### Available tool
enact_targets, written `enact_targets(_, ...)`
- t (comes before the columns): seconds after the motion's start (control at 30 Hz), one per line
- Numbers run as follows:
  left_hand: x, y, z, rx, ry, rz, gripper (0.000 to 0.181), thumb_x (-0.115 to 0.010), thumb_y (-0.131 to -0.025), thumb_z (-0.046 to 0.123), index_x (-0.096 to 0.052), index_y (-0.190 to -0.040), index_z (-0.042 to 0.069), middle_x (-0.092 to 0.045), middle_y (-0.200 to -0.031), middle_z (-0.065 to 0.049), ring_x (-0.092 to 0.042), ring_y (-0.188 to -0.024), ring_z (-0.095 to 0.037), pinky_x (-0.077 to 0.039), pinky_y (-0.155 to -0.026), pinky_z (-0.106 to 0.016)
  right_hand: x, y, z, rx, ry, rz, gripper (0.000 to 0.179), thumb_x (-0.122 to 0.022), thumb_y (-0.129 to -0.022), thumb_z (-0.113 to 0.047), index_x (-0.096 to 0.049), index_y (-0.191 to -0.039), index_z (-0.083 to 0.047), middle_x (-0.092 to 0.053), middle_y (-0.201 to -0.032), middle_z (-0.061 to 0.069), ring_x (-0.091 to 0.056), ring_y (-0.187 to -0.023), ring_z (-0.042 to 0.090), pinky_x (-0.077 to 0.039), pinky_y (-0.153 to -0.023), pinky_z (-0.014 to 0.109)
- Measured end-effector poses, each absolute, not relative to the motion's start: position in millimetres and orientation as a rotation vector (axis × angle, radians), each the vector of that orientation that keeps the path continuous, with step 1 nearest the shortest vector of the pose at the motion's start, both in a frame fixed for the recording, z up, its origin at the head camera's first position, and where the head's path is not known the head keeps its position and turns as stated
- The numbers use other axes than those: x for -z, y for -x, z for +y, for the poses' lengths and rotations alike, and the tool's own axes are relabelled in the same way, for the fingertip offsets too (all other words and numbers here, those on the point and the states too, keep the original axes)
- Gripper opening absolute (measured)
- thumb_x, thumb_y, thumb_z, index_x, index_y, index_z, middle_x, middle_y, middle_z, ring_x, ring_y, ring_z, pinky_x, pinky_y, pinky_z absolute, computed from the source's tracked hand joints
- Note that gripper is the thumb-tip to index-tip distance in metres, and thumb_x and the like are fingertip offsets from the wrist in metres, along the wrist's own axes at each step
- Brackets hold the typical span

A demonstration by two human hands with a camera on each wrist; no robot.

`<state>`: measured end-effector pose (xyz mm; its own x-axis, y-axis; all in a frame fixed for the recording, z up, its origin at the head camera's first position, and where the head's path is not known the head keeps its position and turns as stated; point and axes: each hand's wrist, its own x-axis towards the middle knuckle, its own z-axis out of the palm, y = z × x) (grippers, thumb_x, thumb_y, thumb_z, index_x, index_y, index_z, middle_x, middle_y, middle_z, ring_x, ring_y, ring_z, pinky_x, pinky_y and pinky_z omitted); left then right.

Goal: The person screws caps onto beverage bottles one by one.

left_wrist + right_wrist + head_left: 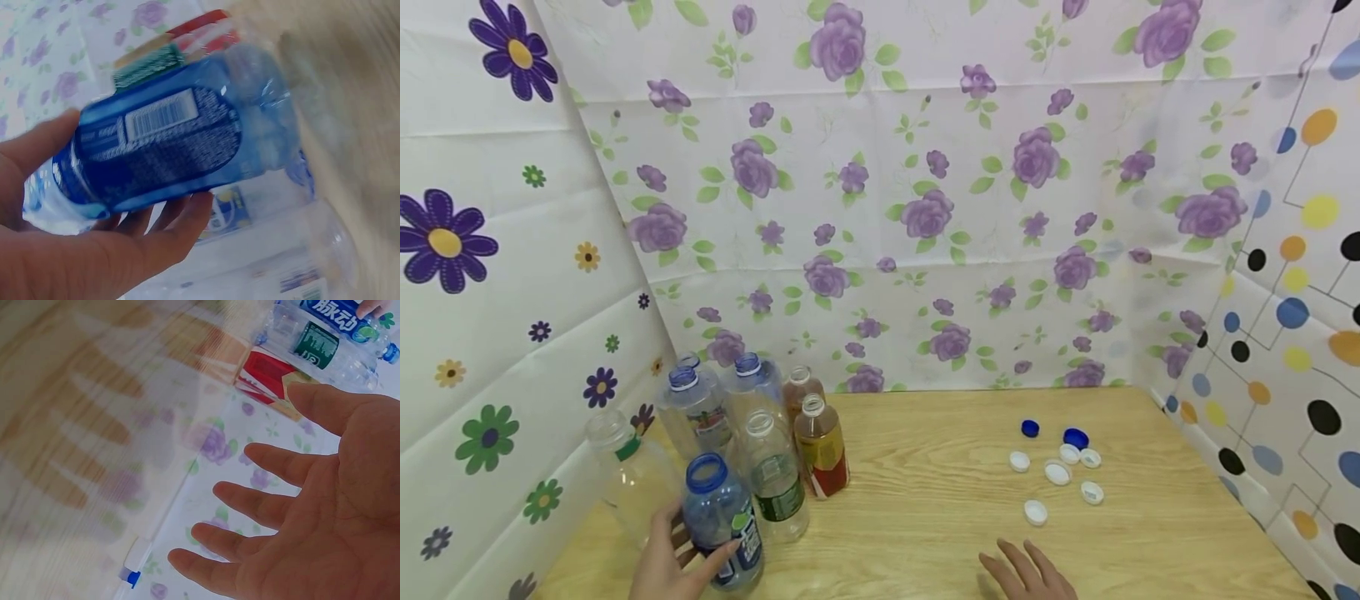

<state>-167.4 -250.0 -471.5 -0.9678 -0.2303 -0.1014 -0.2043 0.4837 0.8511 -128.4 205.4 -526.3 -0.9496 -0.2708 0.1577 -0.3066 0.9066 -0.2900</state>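
Observation:
My left hand (672, 560) grips a capless blue plastic bottle (718, 507) with a dark blue label, thumb on one side and fingers round the other. In the left wrist view its label (162, 134) shows a barcode. Right beside that bottle stand a clear bottle with a green label (778, 492) and a large clear bottle (632, 471) with a green neck band. My right hand (1030, 573) is low over the front of the table, its fingers spread and nothing held, as the right wrist view of the palm (312, 512) also shows.
Behind stand more capless bottles: a blue-necked bottle (700, 412), another blue-necked one (754, 392), and a bottle with a red and yellow label (823, 454). Several white caps (1057, 472) and blue caps (1076, 438) lie at the right. Patterned sheets (925, 208) wall the wooden table (917, 475).

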Motion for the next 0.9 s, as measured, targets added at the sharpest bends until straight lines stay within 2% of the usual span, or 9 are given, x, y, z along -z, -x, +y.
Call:
enact_targets(0.03,471.2,165.5,-249.0,1.543,-0.385,-2.692,0.127,-0.090,-0.073,0.053,-0.013,-0.154,-0.008,-0.029,-0.150,-0.037,-0.041,-0.132,-0.060,-0.049,-0.104,-0.062,526.4,128.3,205.0,-0.475,-0.443,-2.956,0.073,-0.057,-0.084,-0.080,-0.069,-0.127,-0.022,-0.064,-0.134,0.010,-0.055,-0.123,0.051,-0.052,-0.090,0.071)
enact_targets(0.13,445.2,150.8,-230.2,1.603,-0.351,-2.715,0.113,-0.091,-0.076,0.041,-0.021,-0.151,-0.007,-0.037,-0.146,-0.035,-0.047,-0.128,-0.058,-0.054,-0.100,-0.059,527.0,128.1,204.4,-0.472,-0.433,-2.955,0.074,-0.056,-0.083,-0.081,-0.070,-0.126,-0.023,-0.064,-0.134,0.009,-0.055,-0.123,0.050,-0.052,-0.090,0.071)
enact_targets(0.23,428.6,141.8,-213.8,1.645,-0.293,-2.740,0.105,-0.091,-0.077,0.036,-0.029,-0.151,-0.004,-0.046,-0.142,-0.033,-0.054,-0.122,-0.053,-0.057,-0.095,-0.054,526.5,128.0,204.1,-0.473,-0.457,-2.944,0.073,-0.057,-0.084,-0.081,-0.070,-0.126,-0.022,-0.064,-0.133,0.009,-0.056,-0.122,0.050,-0.052,-0.090,0.070)
enact_targets(0.43,419.9,141.1,-192.1,1.696,-0.058,-2.737,0.090,-0.092,-0.076,0.022,-0.042,-0.147,-0.002,-0.055,-0.136,-0.023,-0.061,-0.117,-0.042,-0.059,-0.093,-0.053,521.0,130.6,205.4,-0.413,-0.563,-2.918,0.075,-0.054,-0.088,-0.079,-0.068,-0.128,-0.017,-0.065,-0.131,0.008,-0.060,-0.121,0.040,-0.054,-0.097,0.060)
enact_targets(0.53,419.2,144.9,-183.1,1.741,0.106,-2.737,0.089,-0.091,-0.077,0.022,-0.041,-0.148,-0.001,-0.055,-0.136,-0.021,-0.060,-0.118,-0.039,-0.059,-0.094,-0.053,518.5,132.3,208.9,-0.411,-0.584,-2.970,0.076,-0.053,-0.089,-0.078,-0.068,-0.129,-0.015,-0.065,-0.130,0.009,-0.060,-0.121,0.040,-0.053,-0.098,0.059)
enact_targets(0.7,418.2,154.5,-163.7,1.885,0.402,-2.724,0.091,-0.088,-0.082,0.026,-0.036,-0.151,-0.003,-0.050,-0.141,-0.024,-0.056,-0.122,-0.043,-0.057,-0.096,-0.053,516.8,136.6,215.3,-0.460,-0.604,-3.084,0.071,-0.056,-0.091,-0.072,-0.067,-0.129,-0.012,-0.064,-0.129,0.013,-0.059,-0.120,0.045,-0.052,-0.098,0.063)
enact_targets(0.9,421.2,172.4,-134.5,1.945,0.459,-2.753,0.090,-0.088,-0.082,0.029,-0.036,-0.151,0.005,-0.048,-0.145,-0.020,-0.052,-0.128,-0.045,-0.055,-0.098,-0.056,518.9,138.7,219.3,-0.477,-0.660,-3.114,0.068,-0.055,-0.093,-0.070,-0.068,-0.128,-0.012,-0.065,-0.127,0.014,-0.059,-0.119,0.044,-0.051,-0.098,0.063)
